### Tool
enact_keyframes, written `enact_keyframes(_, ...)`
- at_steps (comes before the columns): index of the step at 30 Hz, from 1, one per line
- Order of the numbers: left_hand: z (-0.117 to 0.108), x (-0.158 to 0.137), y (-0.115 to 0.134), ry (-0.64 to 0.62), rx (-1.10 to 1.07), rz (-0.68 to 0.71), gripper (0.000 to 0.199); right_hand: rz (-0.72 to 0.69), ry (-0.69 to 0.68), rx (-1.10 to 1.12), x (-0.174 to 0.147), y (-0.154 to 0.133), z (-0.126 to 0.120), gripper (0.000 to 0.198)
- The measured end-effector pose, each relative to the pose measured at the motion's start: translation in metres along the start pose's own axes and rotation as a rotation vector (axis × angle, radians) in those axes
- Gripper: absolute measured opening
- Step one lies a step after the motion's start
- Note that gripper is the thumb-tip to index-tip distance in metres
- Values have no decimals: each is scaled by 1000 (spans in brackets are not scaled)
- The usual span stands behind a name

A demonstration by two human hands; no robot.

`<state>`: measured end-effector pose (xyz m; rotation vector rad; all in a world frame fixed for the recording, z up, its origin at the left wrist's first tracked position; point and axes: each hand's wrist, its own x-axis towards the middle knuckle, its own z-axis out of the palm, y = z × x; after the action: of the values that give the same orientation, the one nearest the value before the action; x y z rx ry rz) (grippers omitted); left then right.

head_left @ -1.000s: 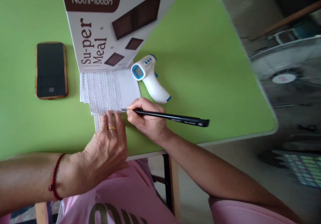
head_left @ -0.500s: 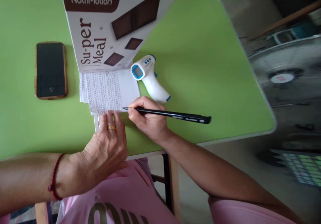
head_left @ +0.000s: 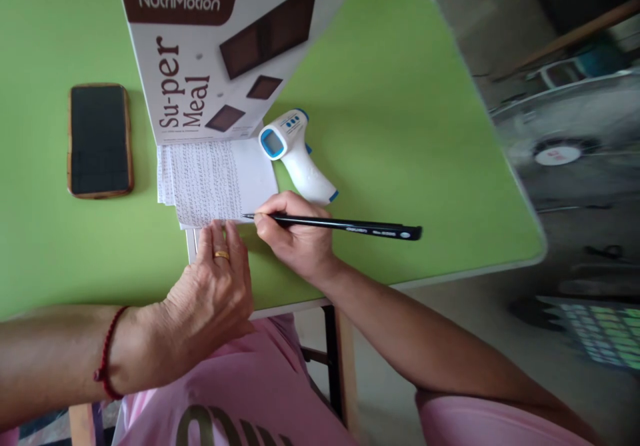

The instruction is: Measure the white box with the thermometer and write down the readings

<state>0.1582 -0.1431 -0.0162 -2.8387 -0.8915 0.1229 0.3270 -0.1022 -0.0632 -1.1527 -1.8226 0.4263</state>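
My right hand (head_left: 297, 236) pinches a black pen (head_left: 350, 225) close to its point. The pen's tip rests at the edge of the handwritten lines on a white sheet of paper (head_left: 207, 183). With fingers stretched out flat, my left hand (head_left: 215, 273) presses on the sheet's near edge; a gold ring and a red braided bracelet are on that side. Just beyond my right hand lies a white and blue infrared thermometer (head_left: 297, 156), touching or nearly touching the paper's right edge. More written sheets show under the top one at its left.
A white NutriMotion box (head_left: 200, 59) stands behind the paper, over its far edge. To the left, a dark-screened phone (head_left: 100, 141) in a brown case lies on the green table (head_left: 415, 133). A fan (head_left: 560, 149) is beyond the table's right edge.
The pen's back end has tipped slightly while its tip stays near the same spot on the sheet. The whole view has shifted a little; the left hand holds its place on the paper.
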Motion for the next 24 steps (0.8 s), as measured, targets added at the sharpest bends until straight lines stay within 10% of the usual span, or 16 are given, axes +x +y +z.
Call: enact_keyframes(24,5,-1,2,46,42,-5,112,34,-23,-4,0,-2,0,15)
